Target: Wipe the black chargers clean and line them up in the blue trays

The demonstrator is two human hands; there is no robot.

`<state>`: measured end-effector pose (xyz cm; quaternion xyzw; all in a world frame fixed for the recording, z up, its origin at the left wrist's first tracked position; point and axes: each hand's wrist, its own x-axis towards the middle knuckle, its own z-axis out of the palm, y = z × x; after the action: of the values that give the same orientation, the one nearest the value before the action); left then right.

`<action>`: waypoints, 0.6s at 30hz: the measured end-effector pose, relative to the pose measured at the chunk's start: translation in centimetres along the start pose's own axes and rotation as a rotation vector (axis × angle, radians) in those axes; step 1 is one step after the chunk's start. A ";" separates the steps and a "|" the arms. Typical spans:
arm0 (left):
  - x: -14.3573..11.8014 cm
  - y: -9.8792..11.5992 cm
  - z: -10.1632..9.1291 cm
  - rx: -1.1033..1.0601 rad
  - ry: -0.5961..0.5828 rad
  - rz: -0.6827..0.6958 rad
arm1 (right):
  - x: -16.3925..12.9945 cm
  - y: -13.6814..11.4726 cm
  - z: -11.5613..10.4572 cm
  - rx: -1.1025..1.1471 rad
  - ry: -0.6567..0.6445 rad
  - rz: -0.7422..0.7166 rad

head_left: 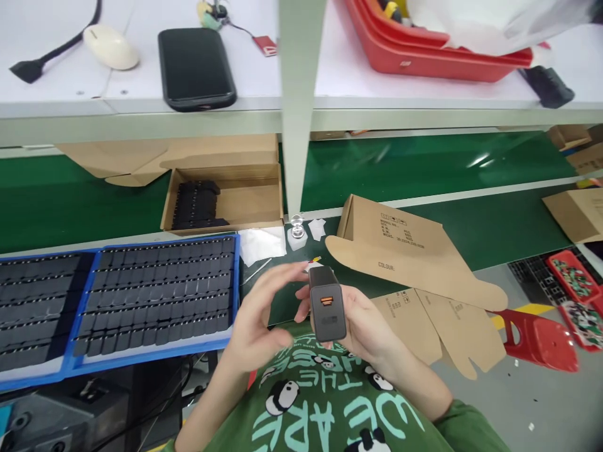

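Observation:
A black USB charger [328,307] with an orange USB port faces up in front of my chest. My right hand [365,320] grips it from the right side, its fingers partly hidden behind the charger. To the left, my left hand [264,314] is open, thumb and fingers apart, close to the charger but holding nothing. Beyond the hands stand a small clear pump bottle [296,233] and some white wipes [262,245] on the green bench.
Blue trays [237,276] filled with rows of black chargers lie at left. An open cardboard box [254,194] partly filled with black pieces sits behind them. Unfolded cartons [409,251] spread to the right. Above, a shelf holds a phone [195,66] and red bins [424,59].

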<state>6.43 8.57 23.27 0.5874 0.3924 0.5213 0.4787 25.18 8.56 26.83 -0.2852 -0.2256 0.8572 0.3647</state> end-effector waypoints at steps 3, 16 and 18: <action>0.9 -5.0 4.8 -0.145 0.081 -0.275 | -2.5 -1.4 -2.2 -0.009 0.026 -0.095; 12.0 -9.1 20.5 -0.021 0.166 -0.243 | -19.7 -9.2 -15.1 0.002 0.374 -0.530; 17.0 -8.4 21.7 0.005 0.245 -0.169 | -22.0 -9.9 -17.5 0.002 0.499 -0.619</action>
<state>30.69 23.53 19.12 0.4854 0.4974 0.5460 0.4679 54.06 1.35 26.97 -0.4028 -0.2047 0.6114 0.6497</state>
